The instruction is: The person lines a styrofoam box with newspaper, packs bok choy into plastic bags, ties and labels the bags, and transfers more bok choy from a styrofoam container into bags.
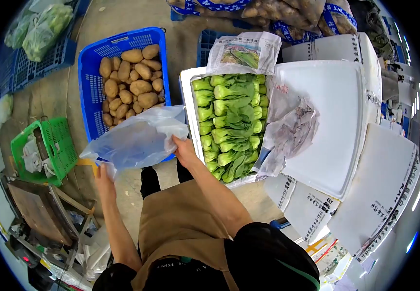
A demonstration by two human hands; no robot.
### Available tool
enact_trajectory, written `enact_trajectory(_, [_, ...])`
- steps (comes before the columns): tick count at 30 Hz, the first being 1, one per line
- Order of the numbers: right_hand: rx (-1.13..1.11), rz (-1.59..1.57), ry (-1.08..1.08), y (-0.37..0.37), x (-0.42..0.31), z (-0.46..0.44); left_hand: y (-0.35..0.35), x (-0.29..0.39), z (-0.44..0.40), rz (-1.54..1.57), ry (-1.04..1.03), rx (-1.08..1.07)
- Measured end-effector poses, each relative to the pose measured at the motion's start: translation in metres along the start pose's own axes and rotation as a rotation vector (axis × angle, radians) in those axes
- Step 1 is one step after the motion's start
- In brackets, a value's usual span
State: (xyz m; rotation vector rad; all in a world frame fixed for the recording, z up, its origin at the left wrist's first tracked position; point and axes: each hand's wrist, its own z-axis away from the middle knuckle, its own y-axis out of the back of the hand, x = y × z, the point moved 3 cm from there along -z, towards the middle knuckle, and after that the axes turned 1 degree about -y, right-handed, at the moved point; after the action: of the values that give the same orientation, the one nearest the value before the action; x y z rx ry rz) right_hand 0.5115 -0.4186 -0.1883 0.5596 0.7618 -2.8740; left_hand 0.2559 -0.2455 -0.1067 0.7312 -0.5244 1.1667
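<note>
A clear plastic bag (140, 138) stretches between my two hands, over the near end of the blue crate (85, 97). My left hand (104, 180) grips the bag's lower left corner. At its right end, my right hand (185, 149) pinches the film near the left rim of a white foam box (188, 92). Potatoes (141, 87) fill the blue crate, and the bag covers part of its near side. Rows of green bok choy (232, 126) lie in the foam box, with printed paper (244, 53) folded back over its far edge.
A white foam lid (319, 116) and stacked foam boxes (372, 194) stand on the right. Crumpled paper (292, 126) hangs over the bok choy box's right side. A green basket (50, 148) sits at left. Sacks (287, 17) lie at the back.
</note>
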Motion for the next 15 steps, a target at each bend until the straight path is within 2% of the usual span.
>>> enact_trajectory(2, [-0.022, 0.149, -0.023, 0.009, -0.002, 0.001, -0.026, -0.006, -0.005, 0.07, -0.233, -0.05])
enact_trajectory(3, [-0.024, 0.237, -0.024, 0.015, -0.005, 0.002, -0.058, 0.027, 0.015, 0.371, -0.19, -0.083])
enact_trajectory(6, [-0.073, 0.387, -0.004, 0.025, -0.014, 0.007, -0.074, 0.03, 0.002, -0.046, -0.187, 0.078])
enact_trajectory(7, [-0.124, 0.424, -0.012, 0.028, -0.017, 0.009, -0.082, 0.028, 0.003, -0.14, -0.258, 0.1])
enact_trajectory(8, [-0.179, 0.461, -0.017, 0.03, -0.021, 0.008, -0.078, 0.019, -0.004, -0.052, -0.236, 0.103])
enact_trajectory(10, [-0.272, 0.95, 0.328, 0.032, -0.054, 0.013, -0.066, 0.007, -0.023, 0.116, -0.193, 0.102])
enact_trajectory(11, [-0.312, 1.19, 0.505, 0.038, -0.072, 0.016, -0.077, 0.03, -0.002, 0.105, -0.204, 0.179])
enact_trajectory(12, [-0.346, 1.464, 0.67, 0.056, -0.092, 0.007, -0.074, 0.031, -0.002, 0.169, -0.217, 0.093])
enact_trajectory(13, [-0.254, 1.82, 0.708, 0.062, -0.121, 0.011, -0.067, 0.032, -0.002, 0.234, -0.231, 0.008])
enact_trajectory(15, [-0.133, 2.279, 0.652, 0.093, -0.152, 0.0, -0.061, 0.034, -0.002, 0.378, -0.281, -0.183])
